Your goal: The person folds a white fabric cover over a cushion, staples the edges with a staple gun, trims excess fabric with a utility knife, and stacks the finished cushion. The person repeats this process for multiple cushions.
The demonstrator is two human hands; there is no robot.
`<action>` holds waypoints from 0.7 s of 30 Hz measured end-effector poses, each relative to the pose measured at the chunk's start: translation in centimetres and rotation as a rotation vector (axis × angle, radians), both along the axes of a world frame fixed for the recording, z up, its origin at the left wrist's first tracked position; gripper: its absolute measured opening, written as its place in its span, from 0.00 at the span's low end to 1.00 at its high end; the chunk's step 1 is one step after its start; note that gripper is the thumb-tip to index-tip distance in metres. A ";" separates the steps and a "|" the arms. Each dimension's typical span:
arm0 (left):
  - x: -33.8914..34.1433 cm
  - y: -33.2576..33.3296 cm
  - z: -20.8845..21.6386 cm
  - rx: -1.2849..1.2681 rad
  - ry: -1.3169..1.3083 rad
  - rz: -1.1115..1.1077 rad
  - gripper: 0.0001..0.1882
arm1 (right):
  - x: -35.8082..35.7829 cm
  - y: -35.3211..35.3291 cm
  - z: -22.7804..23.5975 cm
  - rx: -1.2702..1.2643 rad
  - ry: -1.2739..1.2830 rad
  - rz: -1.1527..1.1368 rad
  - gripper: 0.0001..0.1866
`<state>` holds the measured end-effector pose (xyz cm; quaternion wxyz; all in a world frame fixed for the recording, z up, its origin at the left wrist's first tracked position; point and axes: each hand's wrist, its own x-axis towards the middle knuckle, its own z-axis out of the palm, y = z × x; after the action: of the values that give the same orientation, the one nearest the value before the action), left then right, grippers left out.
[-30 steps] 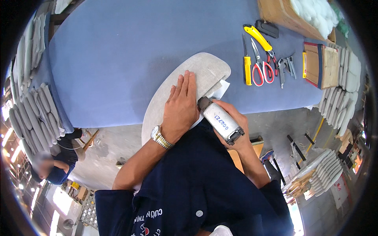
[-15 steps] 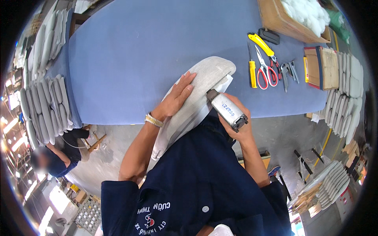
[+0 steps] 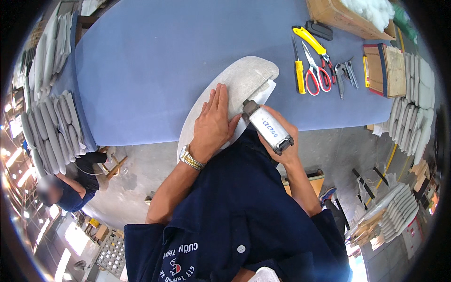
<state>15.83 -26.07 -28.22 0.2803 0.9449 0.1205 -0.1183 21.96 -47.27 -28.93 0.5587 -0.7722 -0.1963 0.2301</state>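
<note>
While left hand (image 3: 213, 127) lies flat on grey padded panel (image 3: 242, 80), fingers extended close together, thumb angled away, right hand (image 3: 287, 136) grips silver cylindrical tool (image 3: 268, 127), fingers wrapped round body but mostly hidden by it. Tool's dark nose at panel's right edge, beside white flap (image 3: 264, 93); exact contact unclear. Panel sits at near edge of blue table (image 3: 141, 84), lower part overhanging toward person's dark shirt (image 3: 244, 202). Yellow-handled screwdriver (image 3: 300, 77) and red-handled scissors (image 3: 311, 60) lie right of panel, well apart from it.

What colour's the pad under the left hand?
The pad is light grey, clearest in the head view.
</note>
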 end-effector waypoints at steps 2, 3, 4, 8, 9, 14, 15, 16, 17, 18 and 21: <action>0.0 -0.2 0.2 -0.008 0.011 0.007 0.45 | -0.2 -0.4 -0.3 0.013 -0.007 0.008 0.31; 0.0 -0.2 0.3 -0.015 0.015 0.011 0.45 | -0.2 -0.5 -0.4 0.015 0.001 0.018 0.31; 0.0 -0.1 0.3 -0.021 0.019 0.016 0.45 | -0.3 -0.5 -0.5 0.018 0.011 0.030 0.31; -0.3 -0.4 0.1 -0.013 -0.007 0.021 0.47 | 0.1 -0.6 0.1 -0.014 0.024 0.074 0.30; -0.4 -0.5 0.0 -0.007 -0.021 0.020 0.47 | 0.2 -0.5 0.5 -0.022 0.036 0.080 0.30; 0.3 -0.8 0.0 0.036 -0.023 0.019 0.48 | 0.8 0.6 1.1 -0.054 0.050 0.050 0.30; 0.2 -0.7 -0.1 0.022 -0.021 0.025 0.49 | 0.5 0.7 1.1 -0.054 0.069 0.036 0.31; 0.3 -0.7 -0.1 0.010 -0.031 0.020 0.49 | 0.1 0.8 1.1 -0.051 0.077 0.012 0.31; 0.1 -0.7 -0.1 0.018 -0.030 0.022 0.49 | -0.3 0.7 1.0 -0.048 0.085 -0.013 0.31; -0.2 -0.9 -0.1 0.026 -0.029 0.023 0.49 | -0.6 0.4 0.9 -0.056 0.055 0.004 0.32; -0.5 -0.5 -0.2 0.007 -0.043 0.020 0.49 | -1.0 0.1 0.9 -0.067 -0.026 0.037 0.32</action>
<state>15.31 -26.58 -28.44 0.2809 0.9469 0.1245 -0.0948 20.92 -47.20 -28.04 0.5257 -0.7897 -0.2098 0.2368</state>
